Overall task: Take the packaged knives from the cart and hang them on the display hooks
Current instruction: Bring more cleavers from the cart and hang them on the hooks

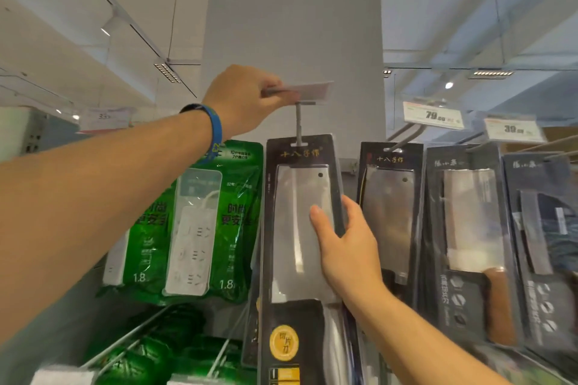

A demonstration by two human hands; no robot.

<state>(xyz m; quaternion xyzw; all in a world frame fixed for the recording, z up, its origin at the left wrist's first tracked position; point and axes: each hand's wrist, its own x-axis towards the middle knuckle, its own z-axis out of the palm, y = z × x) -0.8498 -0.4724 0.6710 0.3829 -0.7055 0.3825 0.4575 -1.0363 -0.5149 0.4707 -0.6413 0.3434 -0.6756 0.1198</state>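
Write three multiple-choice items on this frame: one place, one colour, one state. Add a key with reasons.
1. The left hand is:
A) on the white pillar
B) on the clear plastic price-tag holder at the tip of the grey metal hook
C) in a pocket

2. The plastic power-strip bags hanging at the left are:
A) red
B) green
C) yellow

3. The right hand:
A) hangs idle
B) points upward
C) grips the black card-backed cleaver pack

Key: 1B, its fingers pinch the holder; 2B, the film is green; 3C, its thumb lies on the front and its fingers curl round the pack's edge.
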